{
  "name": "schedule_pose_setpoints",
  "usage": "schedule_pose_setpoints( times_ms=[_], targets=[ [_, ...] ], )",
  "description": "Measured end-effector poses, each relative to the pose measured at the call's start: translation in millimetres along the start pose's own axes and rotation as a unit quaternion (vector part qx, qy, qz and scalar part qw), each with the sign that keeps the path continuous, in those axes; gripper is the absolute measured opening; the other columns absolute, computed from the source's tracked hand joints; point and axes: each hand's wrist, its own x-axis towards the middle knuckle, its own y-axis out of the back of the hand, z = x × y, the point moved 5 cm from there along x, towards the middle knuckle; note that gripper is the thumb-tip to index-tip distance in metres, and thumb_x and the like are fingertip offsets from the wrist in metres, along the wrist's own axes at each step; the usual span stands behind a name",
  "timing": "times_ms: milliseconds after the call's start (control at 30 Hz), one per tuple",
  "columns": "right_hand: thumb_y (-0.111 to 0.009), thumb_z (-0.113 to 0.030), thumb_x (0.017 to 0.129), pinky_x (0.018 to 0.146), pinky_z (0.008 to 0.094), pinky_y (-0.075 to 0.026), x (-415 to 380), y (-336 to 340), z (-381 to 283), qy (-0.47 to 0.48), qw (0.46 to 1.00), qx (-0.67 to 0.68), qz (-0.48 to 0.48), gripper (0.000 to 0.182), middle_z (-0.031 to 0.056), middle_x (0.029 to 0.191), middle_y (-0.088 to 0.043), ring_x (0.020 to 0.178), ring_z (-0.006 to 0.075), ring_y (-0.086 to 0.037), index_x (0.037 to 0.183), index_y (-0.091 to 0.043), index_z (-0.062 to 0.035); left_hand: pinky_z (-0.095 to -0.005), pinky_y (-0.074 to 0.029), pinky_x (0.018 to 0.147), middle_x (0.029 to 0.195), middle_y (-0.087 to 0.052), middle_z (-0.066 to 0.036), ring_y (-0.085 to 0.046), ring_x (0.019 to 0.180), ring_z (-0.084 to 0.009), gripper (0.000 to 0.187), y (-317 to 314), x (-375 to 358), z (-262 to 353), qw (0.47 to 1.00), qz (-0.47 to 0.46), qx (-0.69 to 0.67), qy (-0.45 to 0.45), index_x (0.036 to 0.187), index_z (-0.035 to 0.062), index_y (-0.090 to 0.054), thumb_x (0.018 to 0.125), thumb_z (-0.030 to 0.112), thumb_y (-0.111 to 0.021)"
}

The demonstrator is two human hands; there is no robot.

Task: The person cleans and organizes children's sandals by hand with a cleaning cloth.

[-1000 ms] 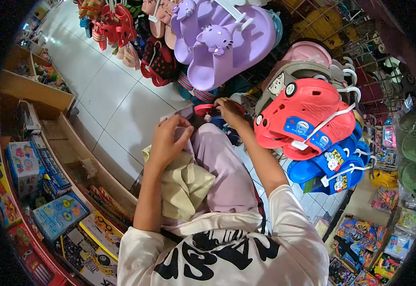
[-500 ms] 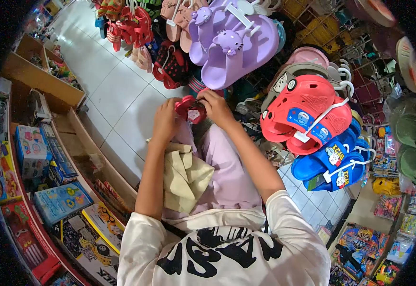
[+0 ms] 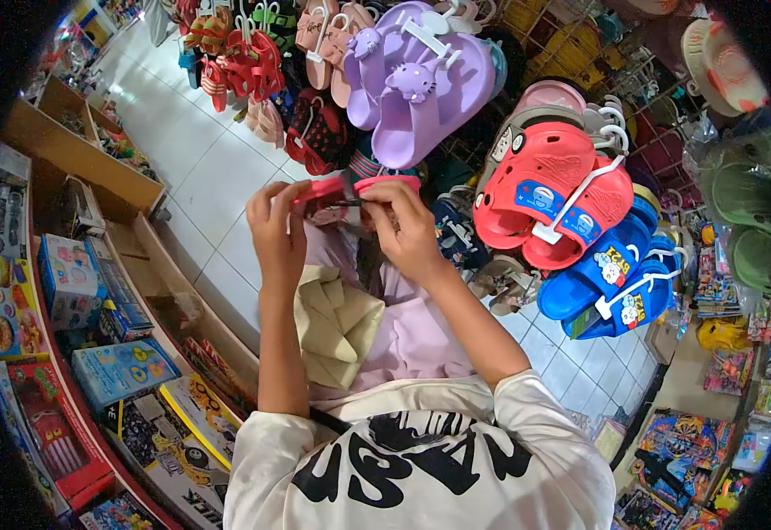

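Between my hands, in front of my lap, is a pair of small red sandals (image 3: 325, 189) with dark straps, seen nearly edge-on. My left hand (image 3: 278, 225) pinches the left end, thumb and fingers closed at the red sole. On the other side my right hand (image 3: 403, 228) has its fingers closed around the strap area near the middle. Beyond the fingers hang lilac slippers (image 3: 414, 124) with cat-face ornaments, and a black-and-red dotted pair (image 3: 317, 134) beside them. A pale yellow cloth (image 3: 337, 327) lies over my lap.
Red car-shaped clogs (image 3: 536, 190) and blue slippers (image 3: 611, 278) hang on hooks to the right, close to my right forearm. A wire rack (image 3: 571, 40) stands behind them. Along the left runs a wooden shelf (image 3: 151, 274) with boxed toys (image 3: 125, 371). White floor tiles (image 3: 218, 177) stretch ahead.
The red sandals have tilted from showing their patterned upper to nearly edge-on. My left hand has moved left and the right hand's fingers have shifted; the camera view has turned slightly.
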Motion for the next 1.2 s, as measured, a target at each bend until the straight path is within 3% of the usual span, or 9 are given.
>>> schedule_pose_setpoints(
  times_ms=[133, 233, 300, 533, 700, 867, 967, 1067, 1200],
  targets=[
    [-0.063, 0.001, 0.082, 0.078, 0.0376, -0.048, 24, 19, -62, 0.129, 0.987, -0.092, -0.008, 0.021, 0.0127, 0.098, -0.060, 0.091, 0.0313, -0.060, 0.102, -0.058, -0.0024, -0.0342, -0.043, 0.089, 0.106, -0.057, -0.014, -0.055, 0.100, -0.0277, 0.028, 42, 22, 23, 0.998, 0.022, -0.053, -0.001, 0.116, 0.0065, -0.063, 0.089, 0.003, -0.057],
    [-0.065, -0.002, 0.083, 0.066, 0.0333, -0.049, 46, 34, -102, 0.144, 0.988, -0.061, -0.017, 0.020, 0.0115, 0.093, -0.061, 0.079, 0.0259, -0.062, 0.103, -0.060, -0.0029, -0.0323, -0.044, 0.088, 0.103, -0.059, -0.012, -0.056, 0.097, -0.0244, 0.025, 75, 45, 46, 0.997, 0.023, -0.073, -0.008, 0.115, 0.0032, -0.063, 0.091, 0.007, -0.058],
    [-0.065, -0.005, 0.085, 0.060, 0.0303, -0.048, 55, 42, -111, 0.062, 0.998, -0.003, -0.017, 0.018, 0.0106, 0.087, -0.062, 0.070, 0.0204, -0.063, 0.103, -0.062, -0.0033, -0.0314, -0.044, 0.087, 0.101, -0.059, -0.011, -0.057, 0.096, -0.0225, 0.024, 86, 53, 55, 0.992, 0.011, -0.122, 0.002, 0.114, 0.0021, -0.064, 0.091, 0.009, -0.059],
    [-0.056, 0.002, 0.091, 0.073, 0.0233, -0.050, 66, 62, -112, -0.036, 0.998, 0.016, -0.044, 0.017, 0.0039, 0.088, -0.062, 0.080, 0.0103, -0.062, 0.108, -0.060, 0.0022, -0.0292, -0.042, 0.089, 0.103, -0.060, -0.010, -0.057, 0.097, -0.0209, 0.023, 75, 56, 68, 0.977, -0.011, -0.214, 0.003, 0.113, 0.0025, -0.064, 0.092, 0.011, -0.059],
    [-0.057, 0.003, 0.090, 0.070, 0.0236, -0.051, 81, 76, -134, 0.023, 0.999, -0.016, -0.024, 0.016, 0.0042, 0.089, -0.063, 0.079, 0.0103, -0.062, 0.105, -0.061, 0.0019, -0.0284, -0.042, 0.089, 0.102, -0.060, -0.011, -0.057, 0.097, -0.0205, 0.023, 82, 78, 89, 0.969, 0.011, -0.247, -0.003, 0.112, 0.0005, -0.063, 0.093, 0.011, -0.056],
    [-0.058, 0.001, 0.089, 0.068, 0.0216, -0.051, 79, 82, -134, -0.020, 0.994, -0.085, -0.072, 0.016, 0.0028, 0.091, -0.064, 0.076, 0.0085, -0.062, 0.105, -0.063, 0.0003, -0.0278, -0.042, 0.089, 0.102, -0.061, -0.009, -0.057, 0.098, -0.0170, 0.023, 66, 64, 81, 0.935, -0.078, -0.338, 0.068, 0.112, 0.0000, -0.063, 0.094, 0.013, -0.056],
    [-0.057, 0.001, 0.089, 0.066, 0.0217, -0.050, 50, 72, -120, -0.094, 0.985, -0.071, -0.127, 0.020, 0.0011, 0.090, -0.064, 0.072, 0.0071, -0.061, 0.108, -0.063, -0.0022, -0.0254, -0.043, 0.084, 0.097, -0.062, -0.005, -0.057, 0.092, -0.0127, 0.021, 34, 1, 54, 0.873, -0.152, -0.402, 0.230, 0.111, 0.0011, -0.063, 0.094, 0.012, -0.057],
    [-0.057, 0.003, 0.087, 0.063, 0.0216, -0.048, 2, 58, -76, -0.136, 0.972, -0.050, -0.186, 0.020, 0.0024, 0.086, -0.063, 0.070, 0.0070, -0.060, 0.104, -0.066, -0.0031, -0.0247, -0.044, 0.074, 0.090, -0.059, -0.003, -0.053, 0.081, -0.0112, 0.019, 8, -63, 31, 0.886, -0.221, -0.320, 0.251, 0.110, 0.0027, -0.064, 0.095, 0.012, -0.056],
    [-0.060, 0.003, 0.082, 0.066, 0.0254, -0.047, -28, 44, -40, -0.167, 0.957, -0.068, -0.227, 0.018, 0.0048, 0.079, -0.064, 0.072, 0.0087, -0.060, 0.098, -0.067, -0.0016, -0.0360, -0.043, 0.084, 0.098, -0.059, -0.013, -0.054, 0.094, -0.0295, 0.023, -6, -94, 23, 0.950, -0.253, -0.106, 0.148, 0.109, 0.0023, -0.063, 0.088, 0.006, -0.055]
  ],
)
